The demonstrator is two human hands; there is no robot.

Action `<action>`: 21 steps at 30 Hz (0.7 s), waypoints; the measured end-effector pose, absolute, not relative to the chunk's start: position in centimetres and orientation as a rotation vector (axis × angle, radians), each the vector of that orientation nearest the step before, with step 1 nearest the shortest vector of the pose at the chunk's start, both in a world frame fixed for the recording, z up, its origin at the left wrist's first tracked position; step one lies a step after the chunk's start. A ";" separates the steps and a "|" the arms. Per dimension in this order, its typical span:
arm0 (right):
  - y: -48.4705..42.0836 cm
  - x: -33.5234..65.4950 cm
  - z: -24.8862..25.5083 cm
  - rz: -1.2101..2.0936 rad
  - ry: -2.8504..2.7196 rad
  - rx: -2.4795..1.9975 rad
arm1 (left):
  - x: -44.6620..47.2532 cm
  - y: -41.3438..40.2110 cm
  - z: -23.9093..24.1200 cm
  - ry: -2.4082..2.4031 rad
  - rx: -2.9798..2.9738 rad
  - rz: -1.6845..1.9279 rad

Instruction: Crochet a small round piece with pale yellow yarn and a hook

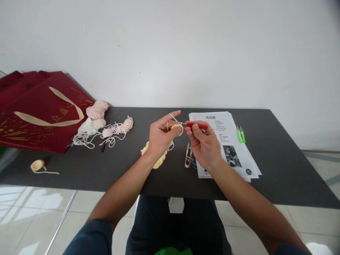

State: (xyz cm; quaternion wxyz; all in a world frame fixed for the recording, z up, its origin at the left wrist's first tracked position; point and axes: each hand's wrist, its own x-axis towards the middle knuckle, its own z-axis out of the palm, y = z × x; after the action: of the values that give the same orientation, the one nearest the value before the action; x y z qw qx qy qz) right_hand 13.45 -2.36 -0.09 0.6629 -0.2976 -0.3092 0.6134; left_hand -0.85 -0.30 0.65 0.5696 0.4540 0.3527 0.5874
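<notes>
My left hand (159,136) is raised over the dark table (278,159), its fingers pinching a small loop of cream yarn (178,128), with the strand running over the outstretched index finger. My right hand (203,145) is closed on a red-handled crochet hook (197,125), its tip at the loop. A cream crocheted piece (158,160) lies on the table under my left wrist. The two hands are almost touching.
Small snips (188,156) lie by my right hand, and green snips (241,134) sit beside printed instruction sheets (225,141). Pale pink yarn balls and tangles (106,125) lie at the left next to a red gift bag (39,109). A small yarn scrap (38,165) rests at the far left.
</notes>
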 end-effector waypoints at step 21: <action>-2.3 13.2 -0.8 1.311 -0.746 -0.746 | -0.3 -0.6 0.7 0.892 1.094 1.437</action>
State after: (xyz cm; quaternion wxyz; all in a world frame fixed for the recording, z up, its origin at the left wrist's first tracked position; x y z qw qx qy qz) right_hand 13.19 -2.31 -0.80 0.6667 -0.3304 -0.3303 0.5807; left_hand -0.25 -0.57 0.72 0.5341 0.4591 0.3743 0.6032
